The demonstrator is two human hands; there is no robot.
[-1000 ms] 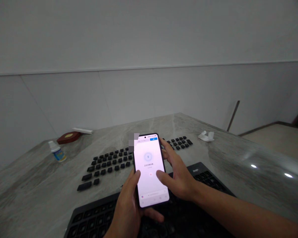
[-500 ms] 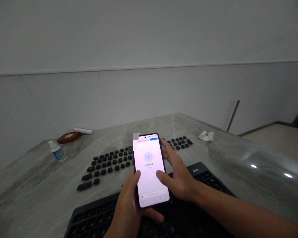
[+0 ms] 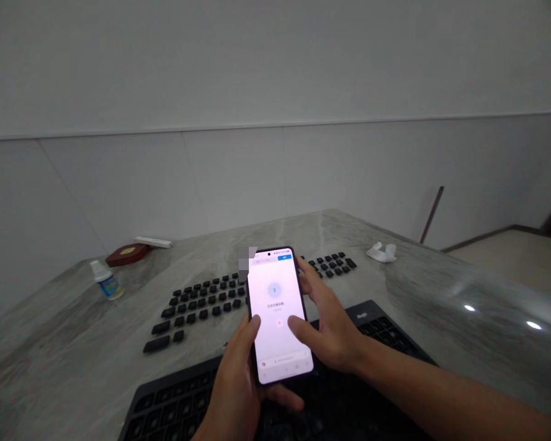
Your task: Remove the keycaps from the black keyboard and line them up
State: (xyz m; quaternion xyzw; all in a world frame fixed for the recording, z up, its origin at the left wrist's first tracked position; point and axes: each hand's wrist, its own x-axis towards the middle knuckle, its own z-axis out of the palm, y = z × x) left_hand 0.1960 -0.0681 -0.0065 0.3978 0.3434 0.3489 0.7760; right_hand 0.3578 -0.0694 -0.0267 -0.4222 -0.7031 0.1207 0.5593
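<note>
Grey marbled counter [image 3: 441,318] here, pale wall [image 3: 266,171] at 12 o'clock. Phone [image 3: 280,343]'s up at 6, over a black keyboard [image 3: 169,401]; left hand [image 3: 232,373] and right hand [image 3: 333,327] both have their grip closed on it.

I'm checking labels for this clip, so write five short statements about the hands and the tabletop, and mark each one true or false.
1. The left hand and the right hand are both on the phone. True.
2. The phone's screen is dark. False: it is lit.
3. Black keycaps lie in rows on the table, beyond the black keyboard. True.
4. The bottle stands to the right of the phone. False: the bottle is to its left in the view.
5. The right thumb is over the phone's screen. True.
</note>
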